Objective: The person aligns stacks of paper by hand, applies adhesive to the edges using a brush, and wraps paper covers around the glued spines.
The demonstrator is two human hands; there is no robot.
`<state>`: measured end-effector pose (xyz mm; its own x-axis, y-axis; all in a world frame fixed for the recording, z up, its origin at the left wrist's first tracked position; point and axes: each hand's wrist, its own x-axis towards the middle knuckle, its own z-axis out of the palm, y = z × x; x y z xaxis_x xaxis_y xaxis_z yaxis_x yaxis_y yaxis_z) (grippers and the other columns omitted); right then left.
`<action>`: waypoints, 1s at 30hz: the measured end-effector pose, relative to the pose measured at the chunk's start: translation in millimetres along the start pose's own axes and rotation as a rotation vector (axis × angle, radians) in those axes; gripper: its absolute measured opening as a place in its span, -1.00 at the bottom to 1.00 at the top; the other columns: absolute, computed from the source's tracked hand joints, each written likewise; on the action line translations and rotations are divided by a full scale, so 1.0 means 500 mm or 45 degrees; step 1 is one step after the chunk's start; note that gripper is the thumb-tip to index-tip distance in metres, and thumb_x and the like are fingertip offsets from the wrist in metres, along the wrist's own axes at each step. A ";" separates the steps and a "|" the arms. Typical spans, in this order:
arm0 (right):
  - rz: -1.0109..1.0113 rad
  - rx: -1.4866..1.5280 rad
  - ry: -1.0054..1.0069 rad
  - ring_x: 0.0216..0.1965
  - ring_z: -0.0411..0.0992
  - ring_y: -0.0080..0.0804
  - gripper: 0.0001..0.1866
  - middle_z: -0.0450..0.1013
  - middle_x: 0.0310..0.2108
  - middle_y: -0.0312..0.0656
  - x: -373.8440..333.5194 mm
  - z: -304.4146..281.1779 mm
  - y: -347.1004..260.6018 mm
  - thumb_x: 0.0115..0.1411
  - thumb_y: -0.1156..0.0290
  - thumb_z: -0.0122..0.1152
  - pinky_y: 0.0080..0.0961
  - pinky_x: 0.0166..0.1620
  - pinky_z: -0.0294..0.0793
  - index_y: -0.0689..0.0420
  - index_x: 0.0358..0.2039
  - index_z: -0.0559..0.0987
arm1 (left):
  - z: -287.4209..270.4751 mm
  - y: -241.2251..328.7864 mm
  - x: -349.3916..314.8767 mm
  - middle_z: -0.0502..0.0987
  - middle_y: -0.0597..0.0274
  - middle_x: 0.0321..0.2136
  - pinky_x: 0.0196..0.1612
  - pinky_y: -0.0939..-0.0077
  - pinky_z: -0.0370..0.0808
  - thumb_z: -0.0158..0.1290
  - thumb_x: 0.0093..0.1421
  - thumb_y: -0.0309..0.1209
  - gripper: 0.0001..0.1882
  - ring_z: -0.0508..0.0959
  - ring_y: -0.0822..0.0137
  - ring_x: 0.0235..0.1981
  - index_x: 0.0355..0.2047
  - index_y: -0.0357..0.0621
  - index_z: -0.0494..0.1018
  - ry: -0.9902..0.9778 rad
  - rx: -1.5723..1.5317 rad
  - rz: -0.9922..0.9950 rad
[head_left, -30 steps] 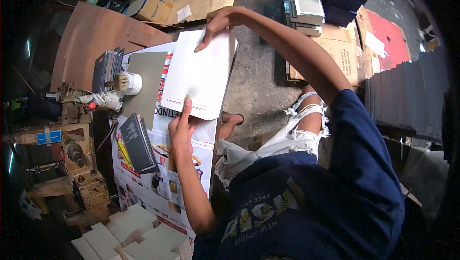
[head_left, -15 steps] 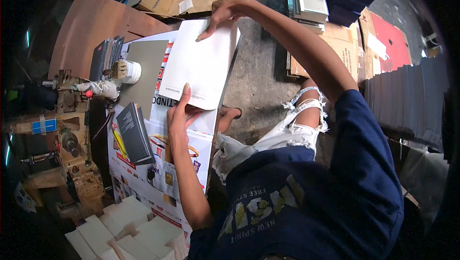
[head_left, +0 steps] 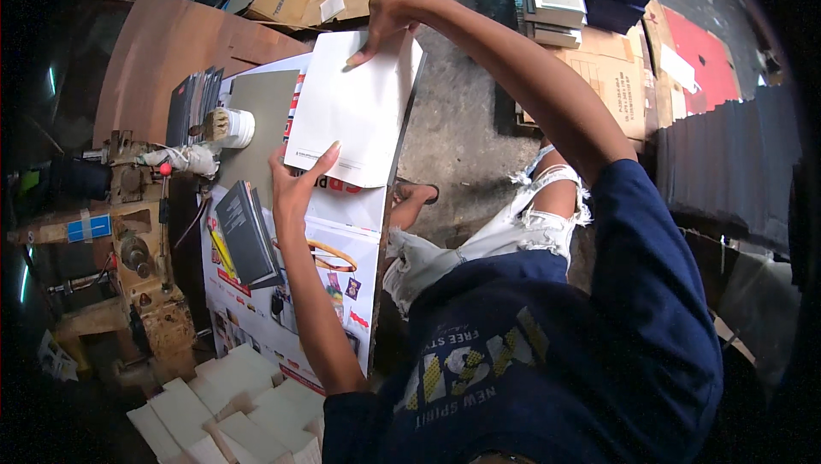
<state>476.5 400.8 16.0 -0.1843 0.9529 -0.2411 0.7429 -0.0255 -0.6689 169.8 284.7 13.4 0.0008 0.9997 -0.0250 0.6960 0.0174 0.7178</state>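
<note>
A white-paged book (head_left: 355, 105) lies on the printed sheet covering the bench, its near corner slightly bent up. At its far edge my right hand (head_left: 389, 23) pinches it, thumb on top of the page and fingers curled behind the edge. My left hand (head_left: 297, 186) is at the near left corner, thumb and forefinger spread wide apart. The left thumb touches the page near its near edge; the other left fingers are partly hidden. Left of my left wrist, a small stack of dark-covered books (head_left: 248, 233) rests on the bench.
A white tub with a brush (head_left: 235, 128) stands on a grey board (head_left: 265, 109). Dark books (head_left: 192, 105) stand behind it. An old machine (head_left: 141, 259) is at the left. White paper blocks (head_left: 231, 408) pile up near the bench, and grey stacks (head_left: 731, 165) stand at right.
My left hand has shifted left along the book's near edge, and its forefinger has spread away from the thumb. My right hand keeps its hold at the far edge.
</note>
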 end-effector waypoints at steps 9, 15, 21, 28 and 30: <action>0.321 1.117 1.094 -0.08 0.53 -0.03 0.18 0.47 -0.06 0.26 -0.225 0.264 0.018 -0.14 -0.17 0.52 -0.22 -0.06 0.54 0.50 0.22 0.21 | -0.008 0.008 0.004 0.55 -0.02 -0.04 0.14 0.38 0.39 0.51 -0.16 -0.22 -0.08 0.54 0.21 -0.01 0.15 -0.38 0.32 -0.217 -0.257 -0.133; 0.198 1.461 0.941 -0.13 0.55 -0.12 0.23 0.47 -0.11 0.23 -0.291 0.306 -0.082 -0.16 0.12 0.58 -0.32 -0.09 0.56 0.51 0.29 -0.03 | 0.008 0.014 0.009 0.52 -0.11 -0.06 0.13 0.38 0.40 0.53 -0.18 -0.19 -0.01 0.53 0.19 -0.01 0.13 -0.49 0.25 -0.203 -0.311 -0.170; 0.248 1.381 0.758 -0.16 0.51 -0.09 0.26 0.42 -0.10 0.17 -0.281 0.265 -0.032 -0.29 0.09 0.61 -0.32 -0.14 0.55 0.40 0.30 0.08 | 0.049 0.049 -0.057 0.45 -0.27 -0.01 0.14 0.36 0.41 0.54 -0.22 -0.09 0.16 0.51 0.11 0.02 0.14 -0.66 0.12 0.105 -0.131 -0.129; 0.199 1.420 0.773 -0.13 0.49 -0.07 0.24 0.40 -0.10 0.18 -0.260 0.273 -0.003 -0.26 0.06 0.63 -0.22 -0.08 0.52 0.40 0.30 0.11 | 0.032 0.127 -0.026 0.31 -0.28 0.19 0.30 0.09 0.20 0.41 -0.08 -0.10 0.03 0.26 -0.18 0.26 0.30 -0.25 0.13 0.105 0.424 0.531; 0.176 1.414 0.722 -0.19 0.51 -0.14 0.23 0.40 -0.12 0.15 -0.259 0.268 -0.025 -0.24 0.12 0.64 -0.38 -0.23 0.56 0.41 0.31 0.10 | 0.046 0.137 0.042 0.28 -0.12 0.27 0.31 0.02 0.15 0.26 0.11 -0.15 -0.28 0.24 -0.19 0.28 0.28 0.12 0.30 0.086 0.360 0.751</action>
<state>405.0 237.4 -38.7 0.3592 0.9105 -0.2047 -0.2595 -0.1132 -0.9591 234.0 306.7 45.8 0.4010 0.8392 0.3673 0.7545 -0.5300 0.3871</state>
